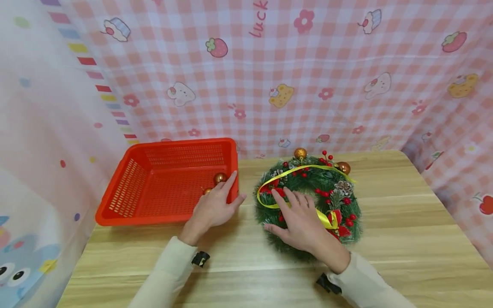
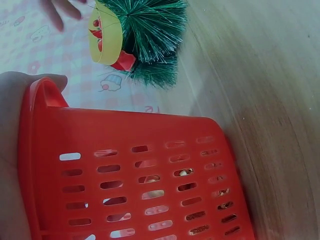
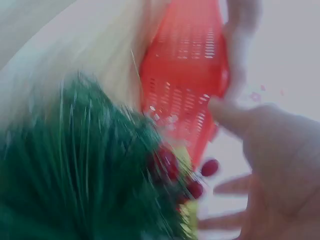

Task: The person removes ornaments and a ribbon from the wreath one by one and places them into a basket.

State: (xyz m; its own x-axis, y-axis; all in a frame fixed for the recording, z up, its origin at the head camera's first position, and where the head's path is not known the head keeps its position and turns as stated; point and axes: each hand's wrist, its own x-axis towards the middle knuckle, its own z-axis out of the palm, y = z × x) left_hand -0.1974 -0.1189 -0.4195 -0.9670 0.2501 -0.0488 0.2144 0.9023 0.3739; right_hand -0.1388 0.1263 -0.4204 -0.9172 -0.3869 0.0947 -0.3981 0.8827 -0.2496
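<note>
My left hand (image 1: 215, 207) reaches over the front right corner of a red plastic basket (image 1: 127, 220), index finger and thumb spread apart. Close to its fingers inside the basket lie a shiny copper-coloured ball ornament (image 1: 220, 178) and a golden one (image 1: 207, 191), partly covered by the hand. The left wrist view has the basket's slotted wall (image 2: 130, 130) beside the hand. My right hand (image 1: 302, 224) is spread over the left front of a green Christmas wreath (image 1: 277, 244), gripping nothing. A yellow ribbon (image 1: 286, 172) loops loosely across the wreath and passes under this hand.
Red berries (image 1: 349, 222), a pine cone (image 1: 344, 187), a gold glitter ball (image 1: 300, 153) and a copper ball (image 1: 343, 167) decorate the wreath. A wooden table (image 1: 404, 239) bears everything. Behind it hangs a pink checked curtain (image 1: 254, 72).
</note>
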